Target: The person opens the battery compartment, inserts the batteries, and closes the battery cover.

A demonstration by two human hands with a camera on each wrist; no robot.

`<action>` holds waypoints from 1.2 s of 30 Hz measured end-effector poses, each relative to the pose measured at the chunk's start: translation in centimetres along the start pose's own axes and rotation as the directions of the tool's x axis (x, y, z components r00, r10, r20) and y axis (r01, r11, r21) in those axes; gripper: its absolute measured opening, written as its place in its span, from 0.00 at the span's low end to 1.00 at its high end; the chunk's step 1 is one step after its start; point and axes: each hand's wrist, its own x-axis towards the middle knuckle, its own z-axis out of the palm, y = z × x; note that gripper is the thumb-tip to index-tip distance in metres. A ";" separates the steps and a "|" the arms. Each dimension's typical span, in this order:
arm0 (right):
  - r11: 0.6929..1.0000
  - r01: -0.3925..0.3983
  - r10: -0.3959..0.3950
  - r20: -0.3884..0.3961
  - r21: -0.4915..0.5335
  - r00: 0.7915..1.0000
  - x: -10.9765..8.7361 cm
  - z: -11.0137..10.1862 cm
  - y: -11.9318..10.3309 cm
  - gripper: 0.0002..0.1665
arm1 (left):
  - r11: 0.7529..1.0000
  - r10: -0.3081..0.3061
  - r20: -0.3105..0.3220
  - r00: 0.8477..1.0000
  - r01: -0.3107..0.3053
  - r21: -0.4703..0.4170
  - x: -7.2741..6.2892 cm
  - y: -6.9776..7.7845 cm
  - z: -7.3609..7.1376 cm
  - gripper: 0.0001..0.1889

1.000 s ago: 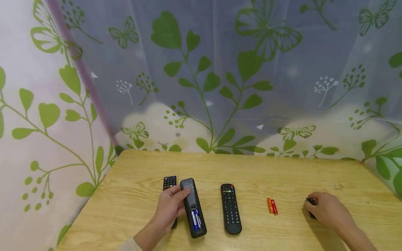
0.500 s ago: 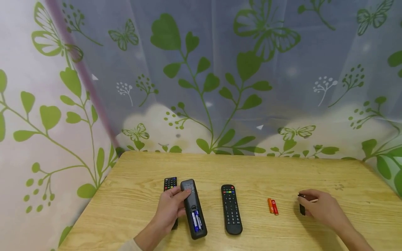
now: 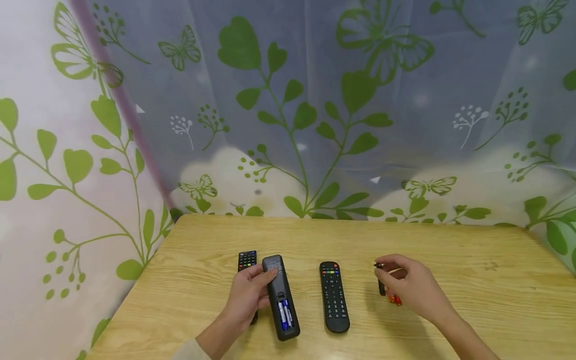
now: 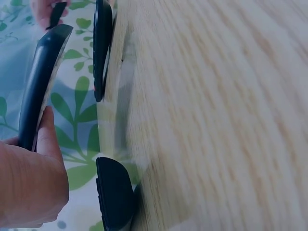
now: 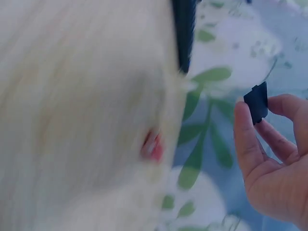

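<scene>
My left hand (image 3: 243, 296) grips a black remote control (image 3: 275, 282) back side up, thumb lying on its back. Its battery bay is uncovered, and blue-and-white batteries (image 3: 285, 315) lie side by side inside. In the left wrist view, this held remote (image 4: 39, 84) is tilted above the table. My right hand (image 3: 416, 286) pinches a small black battery cover (image 3: 381, 286) between thumb and fingers, raised over the table. Small tabs show at the edges of the cover (image 5: 256, 102) in the right wrist view. Orange and red batteries (image 3: 397, 300) are partly hidden behind my right hand.
A second black remote (image 3: 334, 300) lies buttons up on the wooden table (image 3: 288, 235), between my hands. Another remote (image 3: 247, 258) lies partly covered by my left hand. A leaf-patterned curtain (image 3: 315, 150) hangs behind the table's far edge.
My right hand has lifted the battery cover off the table at the right and carried it left, to over the orange and red batteries. My left hand keeps its remote in nearly the same place.
</scene>
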 end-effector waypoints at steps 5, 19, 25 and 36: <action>0.991 0.056 -0.058 0.016 0.118 0.998 0.1 3.7 -3.0 0.19 | 1.000 -0.002 0.000 1.000 0.002 0.002 0.1 0.0 -0.1 0.24; 0.962 0.234 -0.257 0.170 0.143 0.951 -0.3 12.1 -7.1 0.13 | 0.998 0.023 -0.018 1.000 -0.022 0.056 0.3 -0.1 0.0 0.23; 0.953 0.297 -0.303 0.145 0.058 0.942 -0.7 13.2 -7.6 0.11 | 0.998 0.027 -0.005 1.000 -0.027 0.052 0.3 -0.2 0.0 0.22; 0.920 0.390 -0.382 0.145 -0.035 0.913 -0.7 14.1 -7.3 0.05 | 0.998 -0.036 -0.004 0.999 0.036 -0.057 0.2 -0.4 0.2 0.21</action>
